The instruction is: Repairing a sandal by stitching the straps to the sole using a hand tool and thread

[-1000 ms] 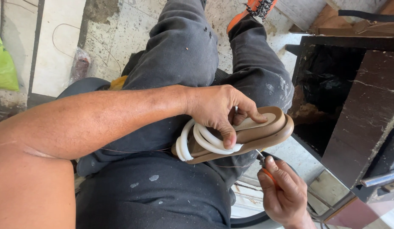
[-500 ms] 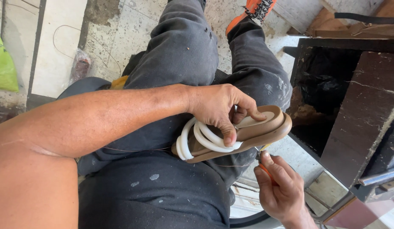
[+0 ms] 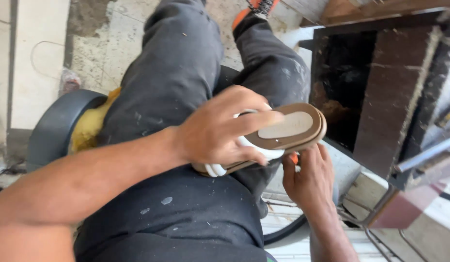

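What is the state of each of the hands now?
Left hand: closed on the brown sandal, fingers over its white straps.
Right hand: under the sandal; holding a small orange thing, grip unclear.

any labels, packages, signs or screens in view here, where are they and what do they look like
Label patch: on the footbed of the brown sandal that the left hand grips; a pale beige oval with faint marks.
Crumpled wrapper or bag: on the pale floor at the upper left; small, greyish with a reddish tint, too blurred to tell more.
No signs or screens show.
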